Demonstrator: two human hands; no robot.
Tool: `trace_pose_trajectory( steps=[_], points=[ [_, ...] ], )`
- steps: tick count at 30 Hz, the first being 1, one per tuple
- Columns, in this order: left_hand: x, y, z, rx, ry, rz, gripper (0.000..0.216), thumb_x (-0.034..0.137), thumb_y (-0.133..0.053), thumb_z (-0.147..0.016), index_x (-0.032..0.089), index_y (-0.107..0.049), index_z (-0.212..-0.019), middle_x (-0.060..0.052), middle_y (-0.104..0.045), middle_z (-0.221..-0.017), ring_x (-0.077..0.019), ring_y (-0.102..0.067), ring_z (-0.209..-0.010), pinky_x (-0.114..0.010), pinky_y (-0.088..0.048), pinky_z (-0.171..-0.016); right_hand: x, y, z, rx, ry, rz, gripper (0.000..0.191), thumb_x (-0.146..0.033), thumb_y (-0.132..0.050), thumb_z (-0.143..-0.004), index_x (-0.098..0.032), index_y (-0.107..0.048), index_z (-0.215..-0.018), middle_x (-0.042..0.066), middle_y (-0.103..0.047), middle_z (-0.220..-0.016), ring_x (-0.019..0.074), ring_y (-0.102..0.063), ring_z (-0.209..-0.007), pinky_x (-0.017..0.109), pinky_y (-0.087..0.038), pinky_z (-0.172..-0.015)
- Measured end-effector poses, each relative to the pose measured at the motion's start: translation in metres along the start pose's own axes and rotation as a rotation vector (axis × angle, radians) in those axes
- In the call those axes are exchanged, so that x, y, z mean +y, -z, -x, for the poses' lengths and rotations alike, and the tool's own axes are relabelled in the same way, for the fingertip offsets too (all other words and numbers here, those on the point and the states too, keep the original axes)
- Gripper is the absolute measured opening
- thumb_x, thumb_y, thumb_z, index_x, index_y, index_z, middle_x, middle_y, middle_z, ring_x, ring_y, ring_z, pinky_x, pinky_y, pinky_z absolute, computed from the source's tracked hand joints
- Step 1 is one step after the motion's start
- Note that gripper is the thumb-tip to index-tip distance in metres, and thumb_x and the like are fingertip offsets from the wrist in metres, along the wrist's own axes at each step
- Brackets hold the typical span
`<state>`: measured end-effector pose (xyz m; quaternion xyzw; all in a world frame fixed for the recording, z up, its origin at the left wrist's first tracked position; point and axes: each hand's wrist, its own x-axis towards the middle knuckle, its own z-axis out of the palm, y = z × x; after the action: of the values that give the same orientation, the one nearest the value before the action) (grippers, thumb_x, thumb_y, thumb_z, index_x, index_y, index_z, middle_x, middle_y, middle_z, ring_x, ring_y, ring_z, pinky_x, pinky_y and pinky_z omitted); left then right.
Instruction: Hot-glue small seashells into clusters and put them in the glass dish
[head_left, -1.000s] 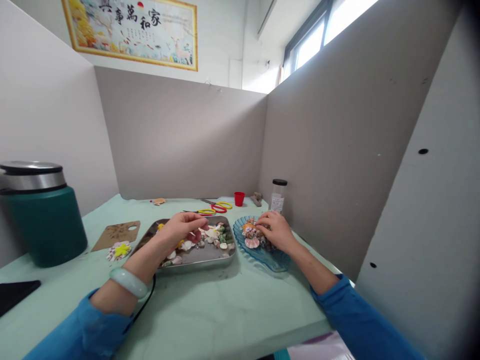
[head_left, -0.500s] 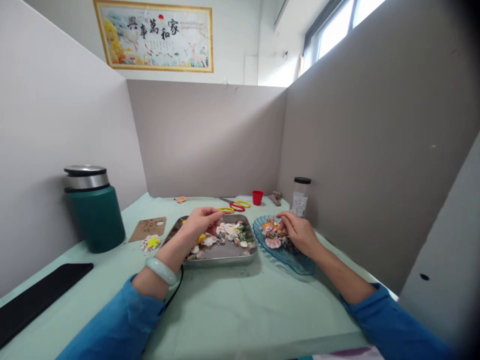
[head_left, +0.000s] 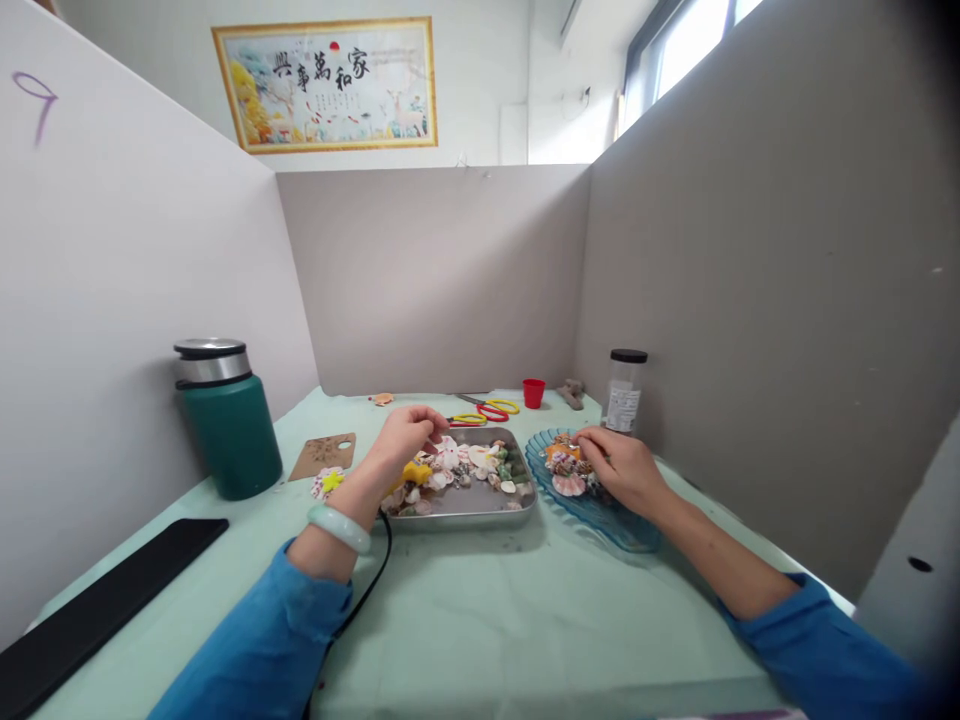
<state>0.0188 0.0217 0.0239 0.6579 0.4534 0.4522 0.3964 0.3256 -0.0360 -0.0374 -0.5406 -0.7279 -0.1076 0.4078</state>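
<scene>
My left hand [head_left: 405, 435] hovers over the left part of a metal tray [head_left: 480, 510] filled with several small seashells [head_left: 480, 465], its fingers curled in a pinch; what they hold is too small to make out. A pale green bangle [head_left: 339, 527] sits on that wrist. My right hand [head_left: 619, 465] rests on the shells piled in a blue glass dish [head_left: 600, 510] to the right of the tray, fingers bent down onto them.
A green flask [head_left: 225, 420] stands at the left, near a brown card [head_left: 324, 455] and a yellow star on a shell [head_left: 328, 482]. Scissors [head_left: 487, 408], a red cup [head_left: 533, 393] and a black-lidded jar [head_left: 624, 390] lie behind. A black slab [head_left: 97, 610] lies front left. Partition walls enclose the table.
The view has swung left, so everything sits further right in frame. My left hand lifted slightly over the tray; my right hand stays on the dish.
</scene>
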Motion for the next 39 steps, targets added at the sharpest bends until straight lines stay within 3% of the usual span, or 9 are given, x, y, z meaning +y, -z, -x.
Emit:
trace_pose_trajectory(
  steps=[4,9,13,16,22,26,29,35,39],
  points=[
    [0.002,0.024,0.003,0.059,-0.076,-0.27,0.016,0.016,-0.039,-0.061,0.017,-0.054,-0.055,0.0,-0.051,-0.05,-0.0125,-0.05,-0.049,-0.024,-0.041,-0.051,-0.001,0.002,0.002,-0.049,0.01,0.052,0.034,-0.036,-0.032,-0.092,-0.02,-0.056,-0.073,0.002,-0.061,-0.067,0.0146,-0.055,-0.063,0.026,-0.037,-0.062],
    [-0.002,0.053,0.028,0.077,-0.128,-0.883,0.025,0.027,-0.04,-0.073,0.02,-0.064,-0.078,-0.005,-0.067,-0.075,-0.0203,-0.06,-0.071,-0.028,-0.04,-0.061,-0.003,0.001,0.003,-0.029,0.023,0.051,0.041,-0.041,-0.031,-0.093,-0.02,-0.049,-0.062,0.002,-0.055,-0.058,0.0145,-0.05,-0.057,0.027,-0.033,-0.059],
    [-0.012,0.048,0.049,-0.059,-0.024,-1.27,0.038,0.047,-0.05,-0.073,0.017,-0.061,-0.092,-0.016,-0.067,-0.092,-0.0303,-0.062,-0.084,-0.033,-0.042,-0.066,-0.003,-0.002,0.003,-0.011,0.012,0.056,0.041,-0.042,-0.035,-0.092,-0.02,-0.048,-0.059,0.001,-0.053,-0.055,0.0138,-0.046,-0.054,0.027,-0.031,-0.056],
    [-0.018,0.039,0.053,-0.142,0.003,-1.36,0.04,0.041,-0.045,-0.078,0.013,-0.057,-0.103,-0.02,-0.066,-0.091,-0.0331,-0.063,-0.083,-0.036,-0.042,-0.066,-0.002,-0.003,0.003,-0.003,0.011,0.052,0.042,-0.043,-0.037,-0.091,-0.02,-0.046,-0.057,0.0,-0.05,-0.053,0.0132,-0.045,-0.052,0.027,-0.03,-0.055],
    [-0.016,0.054,0.046,-0.039,-0.026,-1.112,0.031,0.035,-0.045,-0.08,0.017,-0.056,-0.103,-0.012,-0.068,-0.085,-0.0255,-0.062,-0.079,-0.029,-0.039,-0.063,-0.013,0.0,0.004,-0.023,0.064,0.021,0.04,-0.041,-0.035,-0.092,-0.02,-0.05,-0.061,0.001,-0.05,-0.054,0.0138,-0.045,-0.054,0.026,-0.032,-0.057],
    [-0.002,0.062,0.049,0.032,-0.064,-0.667,0.032,0.046,-0.048,-0.078,0.019,-0.054,-0.096,-0.002,-0.065,-0.069,-0.0181,-0.058,-0.064,-0.025,-0.037,-0.056,-0.056,0.002,0.001,-0.104,0.18,-0.075,0.042,-0.039,-0.033,-0.093,-0.02,-0.051,-0.06,0.002,-0.051,-0.056,0.0135,-0.043,-0.054,0.027,-0.033,-0.059],
    [0.012,0.043,0.054,0.076,-0.139,-0.435,0.032,0.047,-0.049,-0.079,0.02,-0.05,-0.095,0.0,-0.065,-0.071,-0.0157,-0.057,-0.063,-0.024,-0.038,-0.056,-0.1,-0.006,-0.007,-0.233,0.201,-0.249,0.042,-0.041,-0.033,-0.093,-0.02,-0.058,-0.066,0.003,-0.058,-0.064,0.0144,-0.049,-0.06,0.028,-0.036,-0.063],
    [0.032,-0.026,0.062,0.235,-0.372,-0.488,0.017,0.033,-0.05,-0.081,0.021,-0.047,-0.093,-0.005,-0.065,-0.083,-0.0175,-0.059,-0.071,-0.027,-0.04,-0.063,-0.153,-0.042,-0.03,-0.241,-0.264,-1.05,0.042,-0.055,-0.04,-0.085,-0.023,-0.057,-0.107,0.005,-0.065,-0.095,0.0187,-0.059,-0.083,0.026,-0.046,-0.058],
    [0.04,-0.033,0.065,-0.009,-0.437,-0.576,0.017,0.023,-0.048,-0.08,0.02,-0.052,-0.095,-0.006,-0.066,-0.083,-0.0192,-0.06,-0.072,-0.028,-0.041,-0.062,-0.159,-0.053,-0.031,-0.128,-0.453,-1.318,0.04,-0.055,-0.048,-0.081,-0.019,-0.06,-0.092,0.004,-0.065,-0.077,0.017,-0.06,-0.07,0.025,-0.046,-0.055]
  ],
)
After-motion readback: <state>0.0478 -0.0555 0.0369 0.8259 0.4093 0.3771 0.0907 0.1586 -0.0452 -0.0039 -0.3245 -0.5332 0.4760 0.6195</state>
